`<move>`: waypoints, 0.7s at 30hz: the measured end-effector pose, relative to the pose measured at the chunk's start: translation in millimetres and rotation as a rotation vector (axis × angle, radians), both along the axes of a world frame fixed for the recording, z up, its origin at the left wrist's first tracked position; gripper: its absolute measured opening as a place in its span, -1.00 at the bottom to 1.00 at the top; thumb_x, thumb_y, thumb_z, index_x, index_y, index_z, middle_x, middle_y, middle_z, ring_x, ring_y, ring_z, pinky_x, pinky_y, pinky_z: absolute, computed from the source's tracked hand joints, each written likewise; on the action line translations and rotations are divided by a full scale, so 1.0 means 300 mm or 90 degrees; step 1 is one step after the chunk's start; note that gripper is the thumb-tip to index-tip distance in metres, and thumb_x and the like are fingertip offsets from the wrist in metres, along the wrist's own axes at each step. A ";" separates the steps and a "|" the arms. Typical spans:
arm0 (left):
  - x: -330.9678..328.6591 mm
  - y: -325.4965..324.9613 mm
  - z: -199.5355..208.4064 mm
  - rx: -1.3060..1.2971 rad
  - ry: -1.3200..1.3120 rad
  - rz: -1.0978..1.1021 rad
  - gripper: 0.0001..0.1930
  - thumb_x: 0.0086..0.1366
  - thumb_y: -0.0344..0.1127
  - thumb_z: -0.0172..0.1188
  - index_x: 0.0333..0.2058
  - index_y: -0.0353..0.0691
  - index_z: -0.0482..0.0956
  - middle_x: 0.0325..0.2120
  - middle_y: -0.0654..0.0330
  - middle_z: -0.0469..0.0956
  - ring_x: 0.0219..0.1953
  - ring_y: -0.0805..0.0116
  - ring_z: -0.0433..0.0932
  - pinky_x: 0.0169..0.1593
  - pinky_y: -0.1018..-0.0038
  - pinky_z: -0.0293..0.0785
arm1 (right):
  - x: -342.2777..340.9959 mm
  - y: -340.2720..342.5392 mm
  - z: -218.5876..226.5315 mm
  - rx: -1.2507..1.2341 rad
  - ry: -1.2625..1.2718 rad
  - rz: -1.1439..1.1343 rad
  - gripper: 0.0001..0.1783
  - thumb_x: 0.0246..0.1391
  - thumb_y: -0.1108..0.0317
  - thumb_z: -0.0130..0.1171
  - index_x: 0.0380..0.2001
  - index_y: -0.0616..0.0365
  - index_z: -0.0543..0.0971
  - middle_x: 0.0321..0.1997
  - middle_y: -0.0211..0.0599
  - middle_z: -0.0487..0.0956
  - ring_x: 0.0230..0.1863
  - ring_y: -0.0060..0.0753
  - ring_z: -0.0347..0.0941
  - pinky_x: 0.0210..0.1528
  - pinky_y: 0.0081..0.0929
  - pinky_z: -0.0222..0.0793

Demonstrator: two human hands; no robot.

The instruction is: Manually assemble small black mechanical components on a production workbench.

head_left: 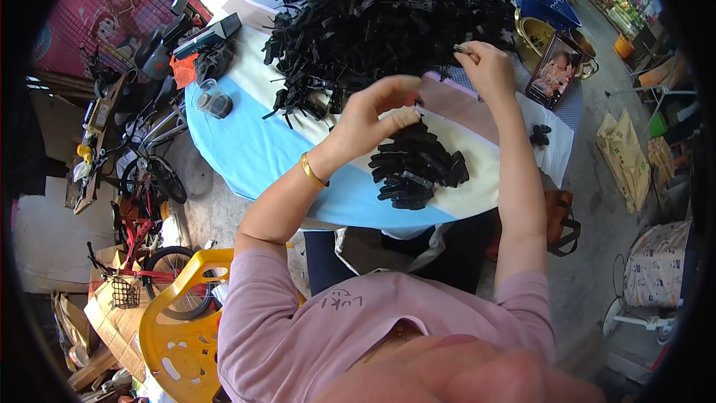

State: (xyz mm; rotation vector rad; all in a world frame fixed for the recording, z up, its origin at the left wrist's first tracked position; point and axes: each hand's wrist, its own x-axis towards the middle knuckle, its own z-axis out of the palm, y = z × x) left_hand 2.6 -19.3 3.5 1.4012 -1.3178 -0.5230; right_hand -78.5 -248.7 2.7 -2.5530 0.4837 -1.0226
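Note:
A large heap of small black plastic parts (373, 22) covers the far half of the table. My left hand (373, 116) hovers over the near edge of this heap, thumb and fingers apart, the fingertips slightly blurred. Just below it lies a smaller pile of black parts (418, 164), elongated and laid close together. At the heap's right edge, my right hand (488, 71) pinches a small, thin piece (464, 50) between thumb and fingertips; its kind is too small to make out.
The cloth-covered table (239, 157) has a plastic cup (214, 101) at its left. A phone (556, 69) leans against a brass-coloured pot (533, 33) at right, near a blue basket (544, 0). A few black pieces (540, 134) lie apart. A yellow chair (175, 328) stands lower left.

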 end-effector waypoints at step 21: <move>0.048 0.008 0.034 -0.077 0.171 0.121 -0.53 0.02 -0.42 0.29 -0.07 -0.24 0.34 -0.53 0.39 0.41 -0.46 0.67 0.35 -0.34 0.69 0.32 | -0.033 0.265 0.041 0.416 -0.116 0.503 -0.80 0.09 0.48 -0.06 -0.20 0.24 0.45 -0.52 -0.52 0.45 -0.55 -0.77 0.27 -0.52 -0.80 0.18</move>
